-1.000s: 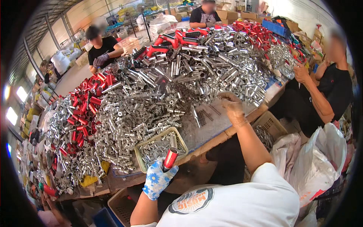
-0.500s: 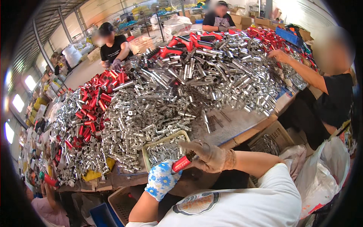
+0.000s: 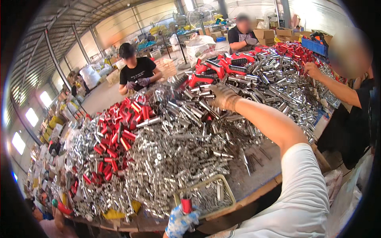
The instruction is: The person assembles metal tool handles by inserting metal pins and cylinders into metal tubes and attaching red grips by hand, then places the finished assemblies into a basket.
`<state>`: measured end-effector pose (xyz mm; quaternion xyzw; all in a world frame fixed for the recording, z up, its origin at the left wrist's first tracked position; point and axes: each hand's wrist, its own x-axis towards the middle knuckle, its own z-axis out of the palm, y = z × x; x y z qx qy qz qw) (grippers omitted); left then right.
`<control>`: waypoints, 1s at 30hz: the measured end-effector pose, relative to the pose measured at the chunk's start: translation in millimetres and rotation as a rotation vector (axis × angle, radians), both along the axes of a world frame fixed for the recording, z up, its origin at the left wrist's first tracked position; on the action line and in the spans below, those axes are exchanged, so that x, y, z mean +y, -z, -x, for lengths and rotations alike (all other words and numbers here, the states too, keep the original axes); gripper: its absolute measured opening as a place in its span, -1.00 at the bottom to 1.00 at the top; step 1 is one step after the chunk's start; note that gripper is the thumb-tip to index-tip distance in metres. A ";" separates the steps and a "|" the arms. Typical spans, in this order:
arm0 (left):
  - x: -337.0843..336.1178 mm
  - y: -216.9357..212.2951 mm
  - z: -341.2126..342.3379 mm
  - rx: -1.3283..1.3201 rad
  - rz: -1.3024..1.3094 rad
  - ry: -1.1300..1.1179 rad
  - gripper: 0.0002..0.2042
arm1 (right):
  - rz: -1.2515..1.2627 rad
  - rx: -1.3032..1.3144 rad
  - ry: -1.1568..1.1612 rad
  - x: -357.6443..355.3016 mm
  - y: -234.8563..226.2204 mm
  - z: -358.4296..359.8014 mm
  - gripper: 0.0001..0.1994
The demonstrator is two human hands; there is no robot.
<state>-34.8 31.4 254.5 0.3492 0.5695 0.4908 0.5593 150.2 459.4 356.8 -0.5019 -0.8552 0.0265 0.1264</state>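
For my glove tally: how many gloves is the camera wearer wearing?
2: a blue-and-white glove on the left hand, which holds a red tube, and a greyish-brown glove on the right hand, at the metal tubes. Both show.

The grey desk [image 3: 268, 171] shows a bare patch nearer the body than the right hand [image 3: 223, 97], with thin rods [image 3: 246, 162] on it. A cream tray [image 3: 227, 186] of small metal parts sits just beyond the left hand [image 3: 181, 223]. Silver fittings [image 3: 170, 158] heap farther beyond, red tubes [image 3: 112, 152] to their left. Chrome tubes [image 3: 278, 95] spread right of the right hand; red-and-black handles [image 3: 216, 68] lie just beyond it.
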 end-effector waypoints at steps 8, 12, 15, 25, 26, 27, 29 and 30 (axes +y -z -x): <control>28.9 -10.6 -0.9 0.085 0.090 -0.041 -0.82 | -0.086 0.190 0.255 96.3 -22.6 43.5 -0.19; 27.8 -9.3 0.3 0.046 0.088 -0.025 -0.83 | -0.080 0.131 0.224 146.4 16.1 54.4 -0.43; 13.6 -8.5 -7.1 0.010 0.071 -0.056 -0.84 | 0.010 0.294 0.187 97.1 10.9 54.9 -0.66; 1.3 -6.1 -7.7 0.115 0.062 0.011 -0.83 | 1.110 1.553 -0.389 -166.7 27.3 -82.6 -0.46; 7.5 -5.3 -8.5 0.308 0.039 0.017 -0.79 | 1.120 1.500 -0.307 -188.9 21.6 -90.5 -0.47; 9.7 8.6 -3.8 0.612 -0.062 0.066 -0.73 | 1.230 1.448 -0.281 -209.8 12.9 -98.0 -0.41; 15.8 -1.2 -14.3 0.834 -0.339 0.117 -0.69 | 1.216 1.265 -0.279 -240.4 9.3 -111.6 -0.41; 16.5 -7.0 -22.1 0.954 -0.401 0.142 -0.68 | 1.156 1.092 -0.334 -252.1 4.2 -119.5 -0.40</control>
